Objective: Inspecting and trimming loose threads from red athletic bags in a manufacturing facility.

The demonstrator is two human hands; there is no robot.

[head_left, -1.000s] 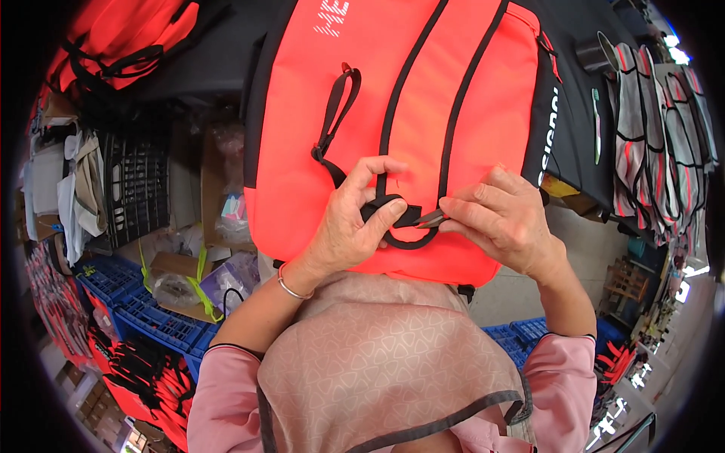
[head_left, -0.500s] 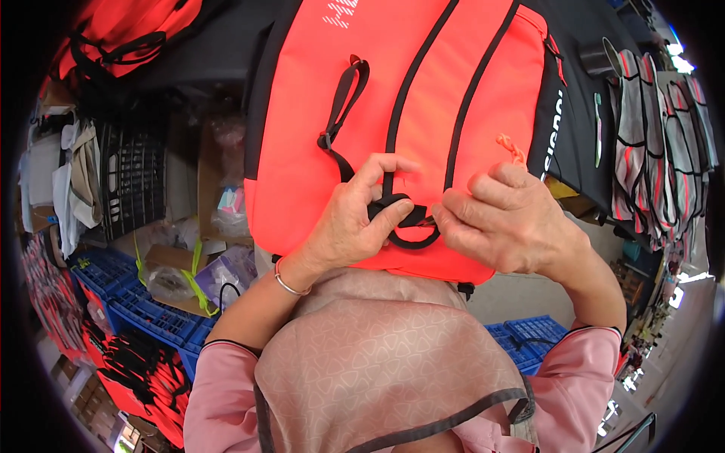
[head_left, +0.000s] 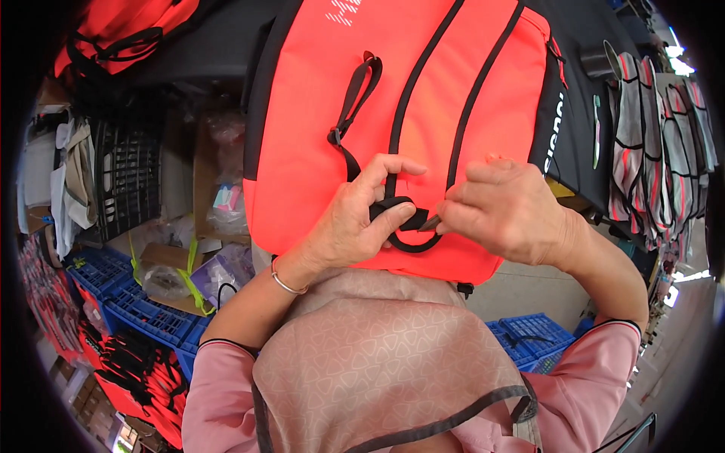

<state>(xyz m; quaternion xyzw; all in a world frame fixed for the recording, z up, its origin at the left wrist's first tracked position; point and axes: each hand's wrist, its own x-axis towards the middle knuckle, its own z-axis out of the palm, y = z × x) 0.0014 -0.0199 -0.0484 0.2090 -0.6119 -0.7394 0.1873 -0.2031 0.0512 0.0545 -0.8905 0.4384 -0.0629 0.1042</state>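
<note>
A bright coral backpack [head_left: 317,189] with black side panels lies in front of me, its two straps edged in black piping. My left hand [head_left: 355,215] pinches a black webbing loop [head_left: 415,246] at the bag's near edge between thumb and fingers, its index finger stretched out over the fabric. Closed beside it, my right hand [head_left: 506,211] grips a small tool with a dark metal tip [head_left: 430,223], which touches the webbing. A bit of orange cord [head_left: 498,158] shows above the right fist; most of the tool is hidden in the fingers. A thin black strap with a buckle [head_left: 334,137] lies on the bag above my left hand.
Blue plastic crates [head_left: 151,309] stand low at left, another blue crate [head_left: 532,336] at right. A black crate [head_left: 128,174] and cardboard box [head_left: 170,260] with plastic bags are at left. Another coral bag [head_left: 121,30] lies far left. Grey trimmed pieces [head_left: 642,143] hang at right.
My right hand has turned and shifted slightly, so the dark tool tip shows more and the orange cord less. My left hand keeps its pinch on the webbing loop.
</note>
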